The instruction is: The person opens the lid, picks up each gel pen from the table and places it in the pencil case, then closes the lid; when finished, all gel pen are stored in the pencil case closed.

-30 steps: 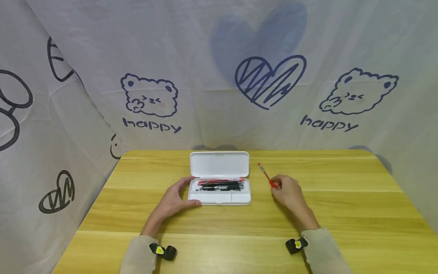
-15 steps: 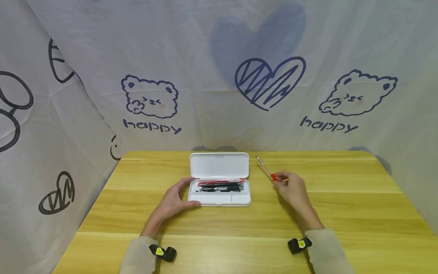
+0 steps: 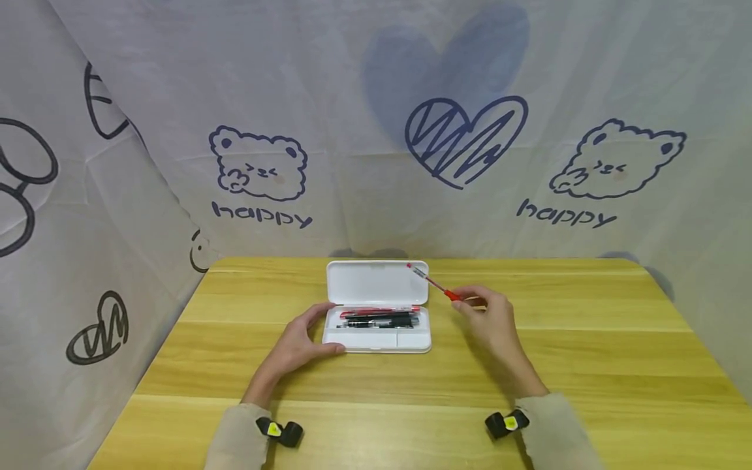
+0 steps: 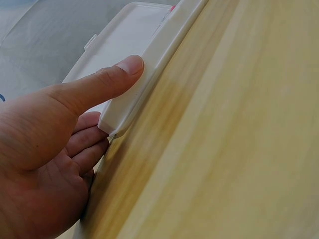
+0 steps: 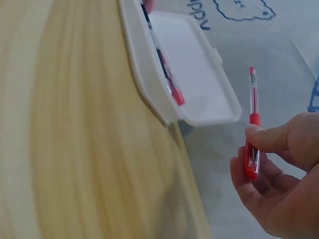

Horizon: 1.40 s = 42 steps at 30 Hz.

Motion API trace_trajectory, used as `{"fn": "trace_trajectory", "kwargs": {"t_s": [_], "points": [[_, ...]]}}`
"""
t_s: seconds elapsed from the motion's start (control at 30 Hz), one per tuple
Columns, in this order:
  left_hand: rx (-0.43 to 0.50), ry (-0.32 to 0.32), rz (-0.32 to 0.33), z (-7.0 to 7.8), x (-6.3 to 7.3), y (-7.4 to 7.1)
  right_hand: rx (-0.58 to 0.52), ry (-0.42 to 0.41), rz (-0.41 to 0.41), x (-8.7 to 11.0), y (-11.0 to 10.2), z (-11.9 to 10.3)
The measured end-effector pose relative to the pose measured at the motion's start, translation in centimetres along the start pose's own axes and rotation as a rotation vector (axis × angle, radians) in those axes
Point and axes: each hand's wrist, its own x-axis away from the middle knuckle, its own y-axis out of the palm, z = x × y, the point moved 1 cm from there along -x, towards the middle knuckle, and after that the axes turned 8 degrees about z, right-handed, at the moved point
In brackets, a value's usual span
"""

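The white pencil case lies with its lid tipped back. Inside its rear compartment are a red pen and several black pens. My left hand holds the case's left end, thumb along the front wall and fingers around the back corner, as the left wrist view shows. To the right of the case, my right hand pinches a red pen with a clear barrel between thumb and fingers. This pen's far end overlaps the lid's right corner in the head view.
A wooden table bears the case. Behind it and along the left hangs a white cloth printed with bears and hearts. Small black cameras sit at the left sleeve and the right sleeve.
My right hand has moved up and slightly left with the red pen, which now slants further left and reaches the lid in the head view. The left hand and pencil case have stayed still.
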Motion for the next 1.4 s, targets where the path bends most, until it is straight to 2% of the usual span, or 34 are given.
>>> {"fn": "trace_trajectory", "kwargs": {"t_s": [0.4,0.77,1.13,1.4], "points": [[0.015,0.013,0.002,0.0,0.0,0.1,-0.052,-0.071,-0.089,1.2,3.8,-1.1],[0.017,-0.004,0.0,-0.1,0.0,-0.1,-0.005,-0.193,-0.128,1.4,7.3,-2.3],[0.026,-0.001,0.001,-0.1,0.0,0.0,0.061,-0.19,-0.16,1.4,8.6,-2.6],[0.029,0.011,0.002,-0.1,-0.1,0.0,0.077,-0.199,-0.188,1.7,8.8,-2.8]]}}
